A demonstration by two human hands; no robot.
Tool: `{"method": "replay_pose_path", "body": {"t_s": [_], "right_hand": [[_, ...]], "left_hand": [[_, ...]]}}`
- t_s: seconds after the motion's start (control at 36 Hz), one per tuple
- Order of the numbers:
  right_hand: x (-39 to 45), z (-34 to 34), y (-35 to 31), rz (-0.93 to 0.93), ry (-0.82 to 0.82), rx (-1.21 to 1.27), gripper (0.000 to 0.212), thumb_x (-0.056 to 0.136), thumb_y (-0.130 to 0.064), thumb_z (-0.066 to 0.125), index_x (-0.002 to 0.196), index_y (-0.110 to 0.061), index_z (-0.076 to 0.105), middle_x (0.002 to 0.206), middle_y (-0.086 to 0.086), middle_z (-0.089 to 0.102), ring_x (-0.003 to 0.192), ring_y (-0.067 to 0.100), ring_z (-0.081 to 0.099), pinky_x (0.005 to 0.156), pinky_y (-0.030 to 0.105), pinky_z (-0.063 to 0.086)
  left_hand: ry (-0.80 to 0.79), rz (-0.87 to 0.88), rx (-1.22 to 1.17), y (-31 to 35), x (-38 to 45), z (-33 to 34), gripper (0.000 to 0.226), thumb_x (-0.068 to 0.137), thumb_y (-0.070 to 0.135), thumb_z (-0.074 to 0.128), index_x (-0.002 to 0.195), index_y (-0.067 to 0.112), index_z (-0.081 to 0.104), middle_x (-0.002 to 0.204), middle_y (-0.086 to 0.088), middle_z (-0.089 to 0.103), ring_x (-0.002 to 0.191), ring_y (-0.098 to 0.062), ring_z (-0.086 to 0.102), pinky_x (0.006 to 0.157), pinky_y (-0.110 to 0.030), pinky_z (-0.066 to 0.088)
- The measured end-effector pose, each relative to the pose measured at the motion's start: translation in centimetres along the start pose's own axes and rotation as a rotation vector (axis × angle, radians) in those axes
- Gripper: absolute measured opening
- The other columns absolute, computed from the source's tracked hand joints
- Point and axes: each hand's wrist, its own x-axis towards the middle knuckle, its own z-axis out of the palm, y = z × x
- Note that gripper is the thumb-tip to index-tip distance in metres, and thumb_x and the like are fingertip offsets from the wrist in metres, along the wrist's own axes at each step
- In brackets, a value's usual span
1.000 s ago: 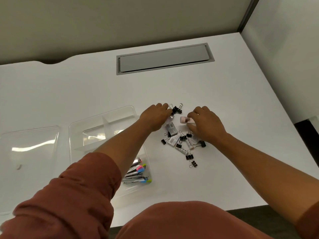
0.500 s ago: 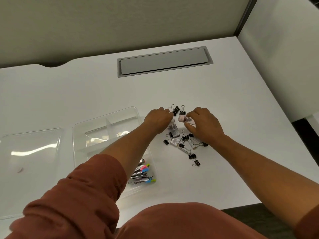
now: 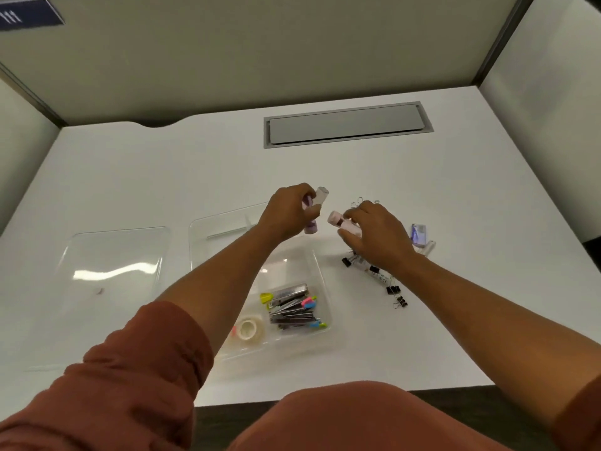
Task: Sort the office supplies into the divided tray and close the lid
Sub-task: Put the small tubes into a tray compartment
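Note:
My left hand (image 3: 287, 211) is raised above the far right corner of the clear divided tray (image 3: 322, 275) and grips small pale tubes (image 3: 320, 196), one purple, one whitish. My right hand (image 3: 377, 237) holds a pink tube (image 3: 340, 221) just right of the tray, above a pile of black binder clips (image 3: 393, 289). In the tray's near compartment lie several staple strips with coloured tabs (image 3: 292, 307) and a tape roll (image 3: 248, 328). The clear lid (image 3: 110, 271) lies flat to the tray's left.
A small blue-labelled box (image 3: 418, 234) and a clear tube lie right of my right hand. A grey cable hatch (image 3: 344, 123) is set into the desk at the back. Partition walls stand behind and to the right.
Both hands have lifted off the pile, each with small tubes in it. My left hand has moved towards the tray. The view has tilted so that more of the tray shows.

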Motion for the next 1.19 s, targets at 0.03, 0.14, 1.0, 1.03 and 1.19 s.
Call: {"method": "replay_pose_path", "body": {"t_s": [0.03,0.14,1.0,1.03,1.19], "right_hand": [[0.1,0.1,-0.7,-0.012,0.002,0.008,0.033,0.087,-0.039,0.063,0.111,-0.017,0.066,0.101,0.002,0.063,0.089,0.024,0.058,0.07,0.035,0.048],[0.3,0.9,-3.6,-0.06,-0.021,0.043,0.034,0.088,-0.041,0.062,0.112,-0.018,0.066,0.1,0.002,0.061,0.089,0.023,0.058,0.069,0.035,0.049],[-0.5,5.3,-13.6,-0.094,-0.024,0.083,0.033,0.087,-0.039,0.064,0.113,-0.019,0.065,0.104,0.001,0.061,0.093,0.021,0.055,0.072,0.036,0.05],[-0.5,5.4,-13.6,-0.09,-0.026,0.08,0.034,0.087,-0.039,0.064,0.113,-0.019,0.065,0.104,0.001,0.061,0.093,0.021,0.056,0.072,0.036,0.05],[-0.5,5.5,-13.8,-0.078,-0.024,0.07,0.034,0.087,-0.039,0.064,0.114,-0.018,0.065,0.103,0.002,0.061,0.093,0.022,0.056,0.073,0.037,0.05]], "left_hand": [[0.015,-0.029,-0.021,-0.7,-0.5,-0.6,0.022,0.083,0.027,0.066,0.102,0.015,0.066,0.085,0.004,0.067,0.078,-0.016,0.062,0.07,-0.027,0.047],[0.016,-0.102,-0.036,-3.4,-2.8,-2.8,0.026,0.083,0.028,0.07,0.105,0.015,0.068,0.092,0.003,0.067,0.082,-0.013,0.058,0.071,-0.021,0.041],[-0.511,-0.023,0.51,-11.4,-11.4,-7.0,0.019,0.087,0.014,0.056,0.1,0.013,0.069,0.096,-0.006,0.072,0.089,-0.021,0.064,0.079,-0.038,0.056],[-0.491,-0.009,0.505,-11.6,-11.4,-6.8,0.025,0.089,0.016,0.055,0.109,0.015,0.069,0.101,-0.006,0.071,0.101,-0.022,0.062,0.082,-0.038,0.054],[-0.559,0.041,0.455,-11.3,-11.2,-6.1,0.043,0.087,0.021,0.066,0.129,0.017,0.057,0.112,-0.004,0.067,0.104,-0.025,0.062,0.079,-0.031,0.046]]}}
